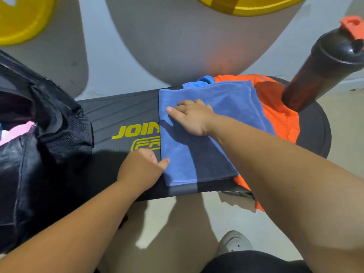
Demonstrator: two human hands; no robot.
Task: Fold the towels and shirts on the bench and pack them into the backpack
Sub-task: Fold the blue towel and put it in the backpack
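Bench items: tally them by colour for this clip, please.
Blue: 2, the towel and a lighter blue cloth behind it
Orange: 1, the shirt
Black: 1, the backpack
Dark brown: 1, the bottle
Total: 5

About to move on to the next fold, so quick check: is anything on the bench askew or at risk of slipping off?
Yes. The orange shirt under the blue towel hangs off the bench's near edge. The dark bottle looks tilted, though the wide lens may exaggerate that.
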